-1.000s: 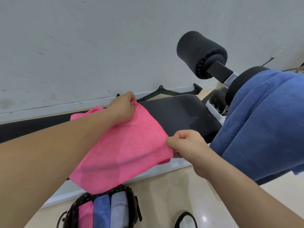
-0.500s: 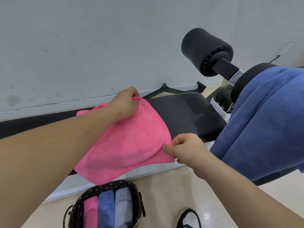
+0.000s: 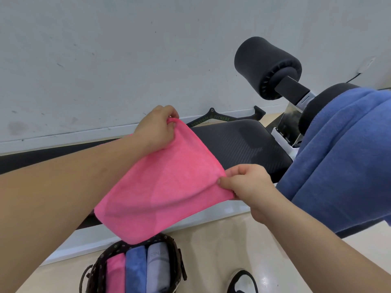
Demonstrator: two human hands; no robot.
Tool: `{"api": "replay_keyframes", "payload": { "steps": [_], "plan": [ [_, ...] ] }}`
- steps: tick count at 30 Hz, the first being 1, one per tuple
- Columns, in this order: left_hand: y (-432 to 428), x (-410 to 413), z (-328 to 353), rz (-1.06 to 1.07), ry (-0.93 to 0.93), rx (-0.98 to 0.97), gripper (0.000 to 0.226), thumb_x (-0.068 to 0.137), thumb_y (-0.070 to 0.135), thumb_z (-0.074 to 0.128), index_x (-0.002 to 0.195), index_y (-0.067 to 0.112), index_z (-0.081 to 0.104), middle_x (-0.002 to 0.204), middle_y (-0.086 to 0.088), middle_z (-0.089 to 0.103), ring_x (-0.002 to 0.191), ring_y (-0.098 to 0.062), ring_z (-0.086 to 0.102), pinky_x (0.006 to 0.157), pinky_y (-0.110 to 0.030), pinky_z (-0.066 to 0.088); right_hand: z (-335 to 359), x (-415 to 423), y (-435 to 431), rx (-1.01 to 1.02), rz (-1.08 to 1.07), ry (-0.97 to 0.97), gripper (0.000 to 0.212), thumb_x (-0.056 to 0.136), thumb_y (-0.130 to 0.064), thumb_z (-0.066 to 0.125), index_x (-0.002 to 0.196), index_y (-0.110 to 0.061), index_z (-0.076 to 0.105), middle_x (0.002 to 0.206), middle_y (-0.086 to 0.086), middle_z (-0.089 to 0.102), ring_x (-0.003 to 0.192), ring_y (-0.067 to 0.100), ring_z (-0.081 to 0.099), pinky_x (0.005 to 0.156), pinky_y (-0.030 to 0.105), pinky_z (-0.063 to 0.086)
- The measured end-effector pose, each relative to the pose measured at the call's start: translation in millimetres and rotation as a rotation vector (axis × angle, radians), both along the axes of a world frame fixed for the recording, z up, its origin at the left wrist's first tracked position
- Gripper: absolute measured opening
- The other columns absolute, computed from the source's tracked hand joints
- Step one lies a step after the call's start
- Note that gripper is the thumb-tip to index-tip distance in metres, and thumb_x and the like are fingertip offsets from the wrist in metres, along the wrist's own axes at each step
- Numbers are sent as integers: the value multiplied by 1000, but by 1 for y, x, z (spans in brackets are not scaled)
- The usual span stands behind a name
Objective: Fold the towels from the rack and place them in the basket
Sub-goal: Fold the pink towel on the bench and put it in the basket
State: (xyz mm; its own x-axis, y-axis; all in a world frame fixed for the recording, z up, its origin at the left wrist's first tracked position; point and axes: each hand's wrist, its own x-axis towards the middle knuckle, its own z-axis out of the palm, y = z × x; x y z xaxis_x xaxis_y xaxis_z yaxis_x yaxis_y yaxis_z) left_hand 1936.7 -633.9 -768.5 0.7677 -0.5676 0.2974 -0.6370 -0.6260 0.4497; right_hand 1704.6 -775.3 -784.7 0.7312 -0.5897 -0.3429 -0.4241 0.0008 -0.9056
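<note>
We pinch the pink towel (image 3: 167, 193) with left hand (image 3: 156, 129) at 11, right hand (image 3: 247, 185) at 3; uneven pull could skew the fold.

basket (image 3: 179, 261) top open, bench (image 3: 243, 144) behind
</note>
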Motion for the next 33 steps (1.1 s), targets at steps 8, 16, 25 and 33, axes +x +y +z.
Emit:
{"api": "replay_keyframes", "payload": {
  "steps": [8,16,25,33],
  "plan": [
    [76,-7,60,127,-42,-84,19,102,16,48,112,19,65,113,-5,59,104,-23,58,92,-37,47,42,19,16,-351,-39,-155,16,89,-10,69,81,-23,74,77,-2,72,73,19,67,63,32,54],
    [171,-55,118,241,33,-301,21,100,10,48,99,22,66,93,7,67,91,-21,69,82,-33,54,101,19,80,-250,-134,-485,20,95,-2,59,95,-18,71,97,9,71,58,24,74,52,27,57],
    [250,-126,151,252,-19,-567,30,95,7,44,105,31,60,83,-11,61,55,-7,49,53,-19,45,127,1,130,-871,-95,-663,28,95,2,54,106,-10,77,102,2,58,89,1,47,80,0,36],
    [280,-133,109,224,24,-516,26,98,7,49,93,29,62,81,-4,64,55,-6,47,53,-17,41,114,15,143,-538,-72,-621,29,95,-3,56,96,-23,77,100,-9,65,90,23,73,83,44,62]
  ]
}}
